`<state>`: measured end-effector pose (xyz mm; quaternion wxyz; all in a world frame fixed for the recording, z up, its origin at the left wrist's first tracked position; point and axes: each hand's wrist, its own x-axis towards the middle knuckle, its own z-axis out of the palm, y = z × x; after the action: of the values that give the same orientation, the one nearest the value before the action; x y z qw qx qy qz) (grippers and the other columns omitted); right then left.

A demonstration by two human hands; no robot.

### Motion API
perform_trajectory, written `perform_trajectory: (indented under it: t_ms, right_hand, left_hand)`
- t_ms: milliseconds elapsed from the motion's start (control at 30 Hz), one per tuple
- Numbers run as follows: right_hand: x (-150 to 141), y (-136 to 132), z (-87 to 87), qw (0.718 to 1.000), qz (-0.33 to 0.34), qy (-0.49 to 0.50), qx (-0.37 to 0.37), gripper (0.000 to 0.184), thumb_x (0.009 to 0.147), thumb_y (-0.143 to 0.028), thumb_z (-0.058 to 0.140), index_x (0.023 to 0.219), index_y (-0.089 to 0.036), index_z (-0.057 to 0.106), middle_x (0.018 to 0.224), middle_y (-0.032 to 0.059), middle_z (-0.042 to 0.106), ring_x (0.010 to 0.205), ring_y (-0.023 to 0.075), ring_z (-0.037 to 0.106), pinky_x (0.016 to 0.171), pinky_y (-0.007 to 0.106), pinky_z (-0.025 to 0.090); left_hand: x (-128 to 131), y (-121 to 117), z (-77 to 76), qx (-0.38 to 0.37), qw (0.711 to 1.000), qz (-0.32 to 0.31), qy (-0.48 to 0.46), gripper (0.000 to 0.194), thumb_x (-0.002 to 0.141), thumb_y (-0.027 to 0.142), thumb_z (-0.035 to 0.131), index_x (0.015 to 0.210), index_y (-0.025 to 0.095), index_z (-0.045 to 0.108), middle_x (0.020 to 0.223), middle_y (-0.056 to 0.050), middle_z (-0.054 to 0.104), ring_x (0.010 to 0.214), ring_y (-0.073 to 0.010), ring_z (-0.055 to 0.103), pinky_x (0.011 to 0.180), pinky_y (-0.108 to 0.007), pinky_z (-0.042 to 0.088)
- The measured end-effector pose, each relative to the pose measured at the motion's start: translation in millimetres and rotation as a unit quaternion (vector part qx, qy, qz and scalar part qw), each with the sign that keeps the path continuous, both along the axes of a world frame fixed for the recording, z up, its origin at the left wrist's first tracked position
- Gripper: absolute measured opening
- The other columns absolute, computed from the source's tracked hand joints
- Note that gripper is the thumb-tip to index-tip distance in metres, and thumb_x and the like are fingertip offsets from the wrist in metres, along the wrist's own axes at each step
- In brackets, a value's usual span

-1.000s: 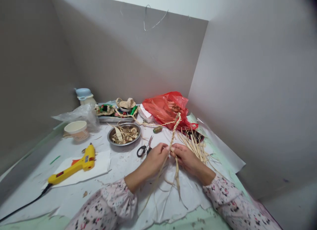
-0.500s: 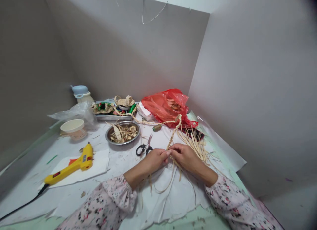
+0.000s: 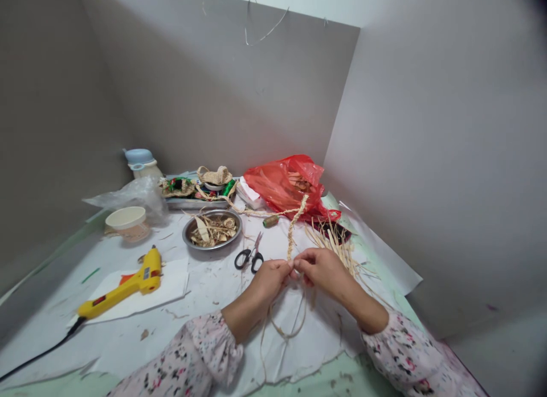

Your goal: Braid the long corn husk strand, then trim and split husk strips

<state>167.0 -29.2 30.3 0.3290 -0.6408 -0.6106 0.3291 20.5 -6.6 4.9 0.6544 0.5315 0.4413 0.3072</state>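
Note:
A pale straw braid (image 3: 291, 235) runs from my fingertips back toward the red bag, where it bends left to the tray. My left hand (image 3: 273, 276) pinches the near end of the braid, fingers closed. Touching it from the right, my right hand (image 3: 318, 270) is closed too, thumb and forefinger on the strands at the same spot. Loose straw strands (image 3: 290, 334) hang and loop below both hands. Black-handled scissors (image 3: 251, 259) lie with blades apart just beyond my left hand. Beyond my right hand spreads a bundle of straw strips (image 3: 342, 250).
A yellow glue gun (image 3: 123, 291) rests on white paper at left. Behind it stand a paper cup (image 3: 128, 223) and a metal bowl (image 3: 188, 237) of straw scraps. Farther back are a tray (image 3: 196, 204), a thread spool (image 3: 270, 221) and a red plastic bag (image 3: 273, 183). Grey panels enclose the table.
The braid has straightened and shifted slightly left. My left hand has dropped a little, with my right forearm farther right. The loose strands now loop lower below my hands.

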Motion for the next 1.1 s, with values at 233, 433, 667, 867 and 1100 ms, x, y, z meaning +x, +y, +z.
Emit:
perform_trajectory:
  t_ms: [233,433,667,867,1100]
  right_hand:
    - [-24.5,-20.2,4.0,0.974,-0.022,-0.177,0.143,0.018,0.083,-0.018,0.054,0.088,-0.018,0.072,0.084,0.0078,0.072,0.075,0.0203,0.065,0.070,0.029,0.044]
    - [-42.2,-31.8,-16.3,0.935,-0.001,-0.308,0.178,0.020,0.088,-0.009,0.049,0.096,-0.014,0.066,0.086,0.0097,0.068,0.075,0.0212,0.063,0.067,0.030,0.045]
    - [-36.1,-36.7,2.1,0.946,0.063,-0.280,0.149,0.016,0.087,-0.016,0.053,0.090,-0.018,0.069,0.087,0.0087,0.071,0.077,0.0205,0.065,0.068,0.029,0.043]
    - [4.4,-18.1,30.6,0.962,0.008,-0.201,0.185,0.021,0.089,-0.027,0.051,0.084,-0.020,0.071,0.084,0.0064,0.070,0.079,0.0198,0.061,0.073,0.031,0.041]
    - [-1.1,-13.2,13.6,0.962,0.036,-0.219,0.163,0.015,0.083,-0.032,0.062,0.081,-0.020,0.071,0.081,0.0055,0.068,0.079,0.0203,0.060,0.072,0.031,0.041]
  left_hand:
    - [-6.5,5.2,-0.5,-0.117,0.982,-0.019,-0.147,0.030,0.072,0.040,0.064,0.066,0.018,0.045,0.049,0.011,0.029,0.039,-0.0025,0.016,0.040,-0.020,0.005]
    - [-8.1,9.8,0.4,-0.173,0.968,-0.010,-0.184,0.041,0.070,0.036,0.067,0.058,0.020,0.032,0.046,0.013,0.024,0.037,-0.0006,0.012,0.038,-0.018,0.004]
    - [-6.9,10.9,-5.1,-0.127,0.978,0.020,-0.165,0.028,0.069,0.037,0.067,0.066,0.015,0.051,0.046,0.012,0.027,0.037,-0.0012,0.014,0.038,-0.019,0.005]
    - [-7.2,7.8,0.7,-0.113,0.985,-0.017,-0.127,0.027,0.071,0.039,0.064,0.071,0.014,0.055,0.047,0.012,0.027,0.039,-0.0027,0.014,0.039,-0.019,0.006]
    - [-7.0,5.9,4.2,-0.078,0.986,-0.020,-0.143,0.032,0.069,0.042,0.068,0.064,0.017,0.048,0.047,0.012,0.027,0.040,-0.0032,0.015,0.039,-0.020,0.007]
